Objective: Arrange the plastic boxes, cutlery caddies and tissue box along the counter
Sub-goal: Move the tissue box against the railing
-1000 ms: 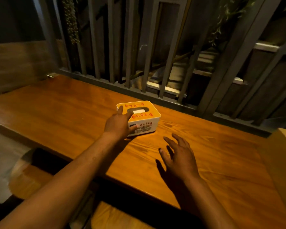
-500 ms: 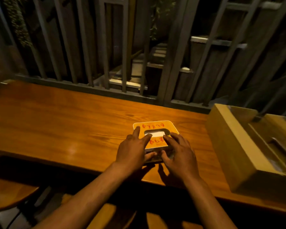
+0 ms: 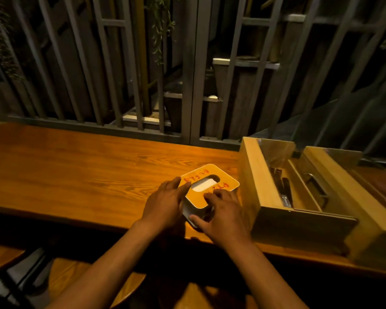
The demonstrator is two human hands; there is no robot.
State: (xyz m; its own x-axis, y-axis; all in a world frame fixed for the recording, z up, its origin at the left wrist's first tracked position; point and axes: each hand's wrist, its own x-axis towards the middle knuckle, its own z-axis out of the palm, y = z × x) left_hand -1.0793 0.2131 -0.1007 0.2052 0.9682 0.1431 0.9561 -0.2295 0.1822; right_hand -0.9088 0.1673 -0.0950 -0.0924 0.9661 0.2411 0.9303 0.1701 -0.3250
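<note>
A white tissue box (image 3: 216, 178) with an orange-lit top, red writing and an oval slot sits on the wooden counter (image 3: 76, 175), turned at an angle. My left hand (image 3: 165, 204) grips its left side, thumb on the top. My right hand (image 3: 223, 215) holds its near right corner, fingers on the top and thumb on the front wall. Right beside the tissue box stands a wooden cutlery caddy (image 3: 265, 192) with dark cutlery in it. A second wooden caddy (image 3: 352, 197) stands to its right.
A grey metal railing (image 3: 192, 85) runs along the counter's far edge. Round wooden stools (image 3: 94, 284) stand below the near edge. The left stretch of the counter is bare wood.
My left hand slid the tissue box rightward along the counter toward the caddy. My right hand came onto the box, and the box turned at an angle.
</note>
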